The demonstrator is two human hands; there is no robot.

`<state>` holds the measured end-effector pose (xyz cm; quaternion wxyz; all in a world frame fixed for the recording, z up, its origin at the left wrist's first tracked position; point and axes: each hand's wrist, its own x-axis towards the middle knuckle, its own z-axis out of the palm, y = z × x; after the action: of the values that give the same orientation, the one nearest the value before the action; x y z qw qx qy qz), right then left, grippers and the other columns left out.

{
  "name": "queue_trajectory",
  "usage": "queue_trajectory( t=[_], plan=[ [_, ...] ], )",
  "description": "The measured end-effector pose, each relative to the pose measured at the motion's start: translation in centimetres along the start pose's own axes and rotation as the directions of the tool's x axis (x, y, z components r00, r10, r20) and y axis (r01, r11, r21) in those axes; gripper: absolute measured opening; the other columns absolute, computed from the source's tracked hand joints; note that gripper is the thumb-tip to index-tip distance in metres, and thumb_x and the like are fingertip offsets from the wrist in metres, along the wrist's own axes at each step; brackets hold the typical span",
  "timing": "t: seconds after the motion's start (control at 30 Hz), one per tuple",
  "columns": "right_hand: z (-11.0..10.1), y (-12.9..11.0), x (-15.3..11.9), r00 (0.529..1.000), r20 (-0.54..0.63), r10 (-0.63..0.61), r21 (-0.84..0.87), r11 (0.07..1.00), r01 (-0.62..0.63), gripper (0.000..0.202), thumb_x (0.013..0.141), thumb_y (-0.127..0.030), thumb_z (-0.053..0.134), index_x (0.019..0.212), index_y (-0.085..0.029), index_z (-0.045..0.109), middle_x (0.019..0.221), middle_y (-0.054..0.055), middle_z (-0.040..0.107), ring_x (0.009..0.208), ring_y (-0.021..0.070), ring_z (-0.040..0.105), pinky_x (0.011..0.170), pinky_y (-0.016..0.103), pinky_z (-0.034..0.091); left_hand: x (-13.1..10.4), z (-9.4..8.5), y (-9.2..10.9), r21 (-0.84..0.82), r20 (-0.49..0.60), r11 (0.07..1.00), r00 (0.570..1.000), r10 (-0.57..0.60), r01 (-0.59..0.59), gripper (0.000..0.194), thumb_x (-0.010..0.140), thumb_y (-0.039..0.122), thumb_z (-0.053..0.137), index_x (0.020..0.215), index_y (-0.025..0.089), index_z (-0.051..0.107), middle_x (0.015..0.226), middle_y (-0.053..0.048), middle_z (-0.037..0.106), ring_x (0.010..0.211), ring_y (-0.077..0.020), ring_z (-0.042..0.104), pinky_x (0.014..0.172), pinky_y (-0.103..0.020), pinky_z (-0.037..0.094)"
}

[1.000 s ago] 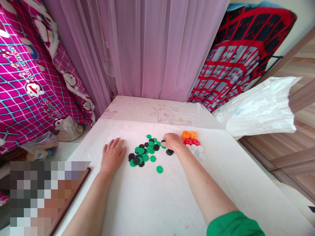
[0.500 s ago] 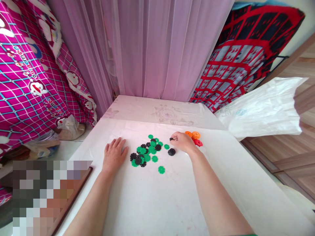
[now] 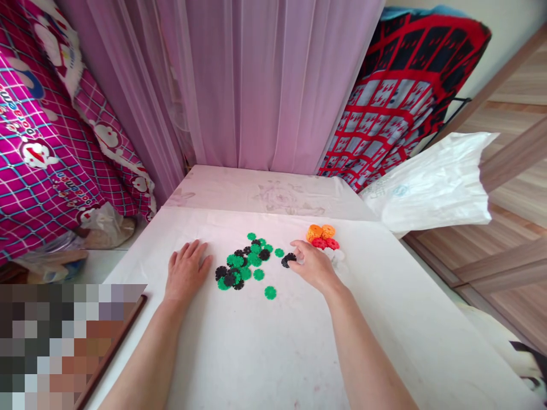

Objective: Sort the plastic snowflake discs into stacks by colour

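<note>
My left hand (image 3: 186,270) lies flat on the white table (image 3: 239,347), fingers apart, left of a loose pile of green discs (image 3: 254,259) and black discs (image 3: 221,273) with notched edges. My right hand (image 3: 314,263) is at a small black stack (image 3: 289,260), its thumb touching the stack's right side and its index finger raised above it. A gap shows between those fingertips. One green disc (image 3: 270,292) lies apart, nearer to me. Orange discs (image 3: 315,232), red discs (image 3: 325,243) and white discs (image 3: 335,256) sit behind and beside my right hand.
A white plastic bag (image 3: 440,185) hangs at the table's right edge. Purple curtains (image 3: 256,85) stand behind the table. A pink patterned cloth (image 3: 85,148) is at the left, and a red and black cloth (image 3: 384,108) is at the back right.
My right hand has moved down toward me to the black stack, and the black disc it pinched is no longer between its raised fingertips. The view has shifted slightly, uncovering more orange, red and white discs.
</note>
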<state>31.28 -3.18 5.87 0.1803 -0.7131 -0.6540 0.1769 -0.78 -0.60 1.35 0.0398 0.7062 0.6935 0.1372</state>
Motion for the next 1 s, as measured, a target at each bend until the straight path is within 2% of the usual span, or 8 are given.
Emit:
queue_trajectory(
  t=[0.17,0.37,0.5,0.6,0.77,1.0],
  plan=[
    [0.1,-0.5,0.0,0.999,0.033,-0.004,-0.031,1.0,0.005,0.041,0.079,-0.022,0.066,0.119,-0.022,0.061,0.097,0.0,0.069,0.089,0.0164,0.063,0.078,0.027,0.042,0.0,-0.1,0.1,0.0,0.005,1.0,1.0,0.003,-0.003,0.05,0.097,0.043,0.036,0.139,0.022,0.054,0.153,-0.009,0.047,0.144,-0.029,0.036,0.119,-0.054,0.025],
    [0.5,0.3,-0.2,0.999,-0.034,-0.017,-0.016,1.0,0.017,0.042,0.079,-0.023,0.067,0.12,-0.023,0.062,0.109,0.003,0.068,0.092,0.0167,0.064,0.082,0.029,0.044,0.0,0.0,0.0,0.005,0.0,1.0,1.0,0.009,-0.009,0.049,0.097,0.042,0.037,0.139,0.023,0.054,0.153,-0.008,0.047,0.144,-0.0288,0.036,0.118,-0.053,0.025],
    [0.0,-0.3,0.0,0.999,-0.041,-0.034,-0.061,0.998,0.032,0.029,0.084,-0.02,0.061,0.111,-0.023,0.068,0.108,0.004,0.069,0.093,0.0167,0.064,0.082,0.028,0.044,0.1,0.2,-0.1,0.007,-0.003,1.0,1.0,0.003,-0.003,0.049,0.097,0.042,0.036,0.139,0.024,0.054,0.153,-0.007,0.047,0.144,-0.0285,0.037,0.118,-0.053,0.025],
    [-0.2,-2.1,0.6,0.995,0.015,-0.101,-0.172,0.98,0.102,0.023,0.085,-0.02,0.059,0.105,-0.024,0.072,0.112,0.004,0.068,0.104,0.0192,0.062,0.085,0.028,0.043,0.0,0.2,-0.1,0.006,-0.012,1.0,1.0,0.011,-0.011,0.049,0.097,0.043,0.036,0.139,0.025,0.054,0.153,-0.008,0.048,0.144,-0.0286,0.037,0.118,-0.053,0.026],
    [0.7,-5.1,1.9,0.962,0.181,-0.205,-0.332,0.908,0.256,0.03,0.083,-0.028,0.064,0.113,-0.023,0.072,0.115,0.008,0.066,0.11,0.0234,0.057,0.09,0.031,0.042,0.0,0.1,-0.1,0.007,0.001,1.0,1.0,0.011,-0.011,0.05,0.097,0.043,0.036,0.14,0.022,0.054,0.153,-0.009,0.048,0.144,-0.0294,0.037,0.118,-0.054,0.026],
    [2.3,-5.9,2.7,0.952,0.244,-0.187,-0.376,0.887,0.27,0.026,0.083,-0.029,0.064,0.108,-0.024,0.072,0.113,0.008,0.066,0.109,0.023,0.057,0.088,0.031,0.042,0.0,0.0,0.1,0.017,0.009,1.0,1.0,0.006,-0.007,0.05,0.097,0.042,0.036,0.139,0.022,0.054,0.153,-0.009,0.047,0.144,-0.0287,0.036,0.119,-0.052,0.025]
  ],
)
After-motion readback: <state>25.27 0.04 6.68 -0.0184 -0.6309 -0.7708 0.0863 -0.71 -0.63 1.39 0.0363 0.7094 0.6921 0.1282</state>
